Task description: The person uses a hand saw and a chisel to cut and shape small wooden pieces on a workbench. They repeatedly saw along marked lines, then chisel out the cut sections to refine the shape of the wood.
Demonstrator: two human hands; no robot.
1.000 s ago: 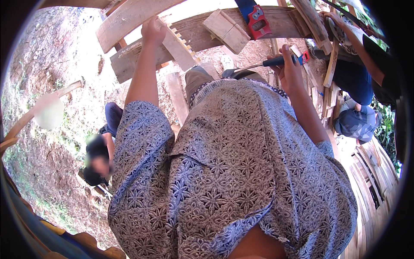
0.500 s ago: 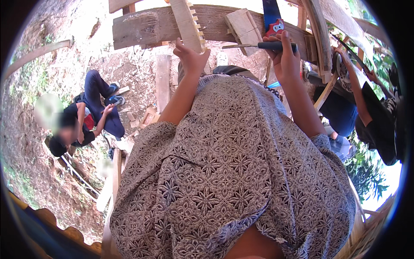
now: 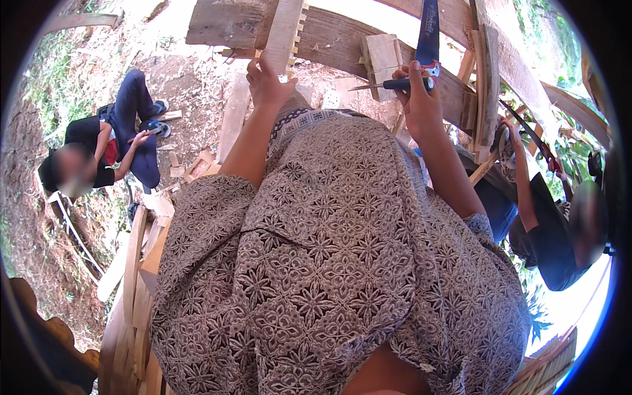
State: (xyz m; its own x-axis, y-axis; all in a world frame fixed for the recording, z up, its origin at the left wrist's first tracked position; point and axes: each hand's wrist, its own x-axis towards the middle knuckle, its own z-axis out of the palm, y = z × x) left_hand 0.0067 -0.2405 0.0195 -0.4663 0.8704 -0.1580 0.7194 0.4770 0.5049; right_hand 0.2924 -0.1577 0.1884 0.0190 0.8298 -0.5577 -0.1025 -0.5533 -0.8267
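I have the right hand closed around a dark-handled tool, its shaft pointing left. My left hand is spread at a notched board's near end; I can't tell whether they touch. A saw sits just beyond the right hand.

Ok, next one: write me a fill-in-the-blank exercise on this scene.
The person's right hand grips the dark ____ of a thin-bladed metal tool.
Its tip points toward the picture's ____ edge.
The left hand is at one end of a flat, pale wooden board, toothed along its ____ side in the picture.
A metal handsaw with a partly red grip has a dark ____ blade.

Missing words: handle; left; right; blue.
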